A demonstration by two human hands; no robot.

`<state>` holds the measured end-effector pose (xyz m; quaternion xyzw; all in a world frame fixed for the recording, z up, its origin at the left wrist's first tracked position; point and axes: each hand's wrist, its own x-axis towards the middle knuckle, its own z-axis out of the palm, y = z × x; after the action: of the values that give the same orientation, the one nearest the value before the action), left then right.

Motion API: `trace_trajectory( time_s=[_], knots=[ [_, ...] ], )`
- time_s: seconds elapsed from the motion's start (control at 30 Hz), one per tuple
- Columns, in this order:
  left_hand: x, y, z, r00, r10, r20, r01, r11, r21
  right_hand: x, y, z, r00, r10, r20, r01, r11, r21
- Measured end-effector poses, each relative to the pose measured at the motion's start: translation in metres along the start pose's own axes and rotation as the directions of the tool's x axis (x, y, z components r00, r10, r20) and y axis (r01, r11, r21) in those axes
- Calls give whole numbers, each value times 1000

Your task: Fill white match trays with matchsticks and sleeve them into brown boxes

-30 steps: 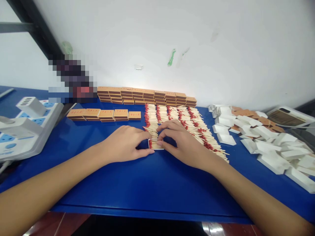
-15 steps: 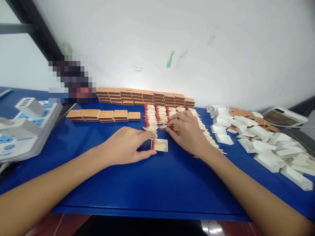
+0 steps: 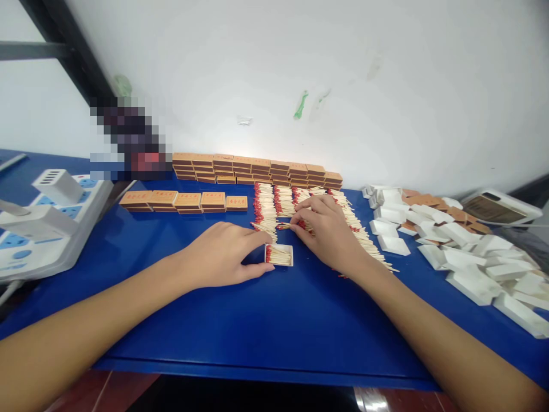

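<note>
My left hand (image 3: 229, 252) holds a small white matchbox tray (image 3: 293, 256) by its left end, between thumb and index finger. Inside the tray lie red-tipped matches (image 3: 279, 255). Just behind it, my right hand (image 3: 328, 232) pinches several matches (image 3: 283, 226) between thumb and fingers, their red heads pointing left. Rows of loose matches (image 3: 265, 201) spread over the table beyond and beside my right hand, which covers part of them.
Closed matchboxes (image 3: 189, 201) stand in a row at left, with a longer stack (image 3: 253, 166) along the wall. White empty trays (image 3: 472, 263) and brown sleeves (image 3: 429, 200) pile up at right near a phone (image 3: 500, 206). A power strip (image 3: 60, 229) with plugs sits at left.
The view has shifted slightly. The matches at my right fingertips now show their red heads at the left end. My left hand keeps its hold on the tray.
</note>
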<state>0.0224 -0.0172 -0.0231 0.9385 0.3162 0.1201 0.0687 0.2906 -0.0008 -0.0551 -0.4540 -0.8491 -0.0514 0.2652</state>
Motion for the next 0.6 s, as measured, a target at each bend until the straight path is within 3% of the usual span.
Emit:
trace_trajectory(
  time_s=[0.33, 0.6],
  knots=[
    [1, 2, -3, 999, -21, 32, 21, 1000, -1, 2, -4, -5, 997, -27, 74, 29, 999, -15],
    [2, 0, -3, 997, -56, 51, 56, 998, 2, 3, -1, -3, 996, -50, 67, 52, 998, -35]
  ],
)
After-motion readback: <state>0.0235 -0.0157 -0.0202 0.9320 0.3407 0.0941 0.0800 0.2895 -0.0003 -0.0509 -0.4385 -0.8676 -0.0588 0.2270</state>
